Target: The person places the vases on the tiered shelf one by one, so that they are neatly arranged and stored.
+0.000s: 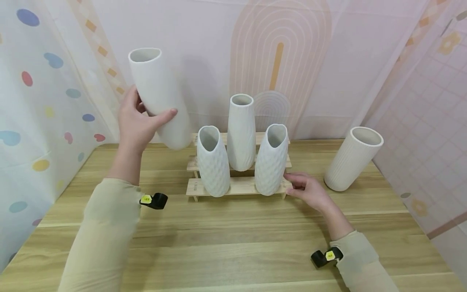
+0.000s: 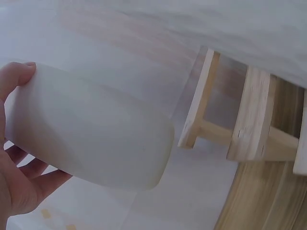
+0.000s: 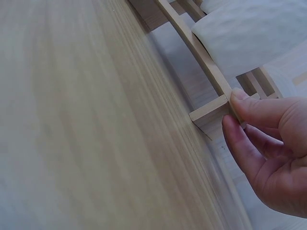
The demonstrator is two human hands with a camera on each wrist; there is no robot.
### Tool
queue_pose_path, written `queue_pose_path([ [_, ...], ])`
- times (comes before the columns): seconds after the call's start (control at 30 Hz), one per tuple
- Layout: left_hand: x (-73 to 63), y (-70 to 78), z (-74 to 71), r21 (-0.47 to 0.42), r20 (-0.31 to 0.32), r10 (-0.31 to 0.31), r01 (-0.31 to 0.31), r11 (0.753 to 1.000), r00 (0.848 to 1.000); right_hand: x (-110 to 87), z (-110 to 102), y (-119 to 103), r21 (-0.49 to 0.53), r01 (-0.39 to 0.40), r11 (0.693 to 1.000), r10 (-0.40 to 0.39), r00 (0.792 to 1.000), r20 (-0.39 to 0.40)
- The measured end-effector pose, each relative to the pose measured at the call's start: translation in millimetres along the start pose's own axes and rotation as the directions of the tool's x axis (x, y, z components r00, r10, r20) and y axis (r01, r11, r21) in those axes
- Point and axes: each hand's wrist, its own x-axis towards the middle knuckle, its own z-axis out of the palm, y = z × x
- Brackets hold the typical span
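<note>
My left hand (image 1: 136, 119) grips a smooth white vase (image 1: 160, 93), tilted and lifted left of a tiered wooden rack (image 1: 240, 185). The left wrist view shows the same vase (image 2: 100, 129) with the thumb on one side and fingers round the other. My right hand (image 1: 310, 190) pinches the right end of the rack's lowest shelf; in the right wrist view, thumb and fingers hold that shelf end (image 3: 223, 93). Two textured white vases, a left one (image 1: 214, 166) and a right one (image 1: 270, 164), stand on the lowest shelf. A taller white vase (image 1: 241, 134) stands behind, on a higher shelf.
A ribbed white vase (image 1: 352, 160) stands on the wooden table (image 1: 233, 243) to the right of the rack. Patterned curtains hang at the back (image 1: 204, 40), the left (image 1: 40, 121) and the right (image 1: 430, 121). A black wrist camera sits on each sleeve.
</note>
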Motion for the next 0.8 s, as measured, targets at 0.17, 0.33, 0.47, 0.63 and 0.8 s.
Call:
queue_pose_path([
  [0.17, 2.6, 1.8, 14.3, -0.024, 0.010, -0.002, 0.003, 1.000, 1.000, -0.3, 0, 1, 0.005, -0.002, 1.000, 0.002, 1.000, 0.003],
  [0.33, 2.9, 0.8, 26.4, -0.042, 0.031, -0.025, 0.027, 0.999, 0.999, 0.1, 0, 0, 0.004, 0.005, 1.000, -0.005, 1.000, 0.006],
  [0.47, 2.3, -0.6, 35.1, -0.049, 0.039, -0.020, 0.022, 0.999, 0.999, -0.1, 0, 1, -0.002, 0.004, 1.000, -0.004, 1.000, 0.004],
  [0.63, 3.2, -1.6, 44.1, -0.029, 0.036, 0.015, -0.014, 0.999, 0.999, -0.2, 1, 2, -0.001, 0.004, 1.000, -0.004, 1.000, 0.001],
  [0.8, 5.6, -0.3, 52.2, 0.000, 0.036, 0.025, -0.025, 1.000, 0.999, -0.4, 0, 2, 0.002, 0.004, 1.000, -0.004, 1.000, -0.001],
])
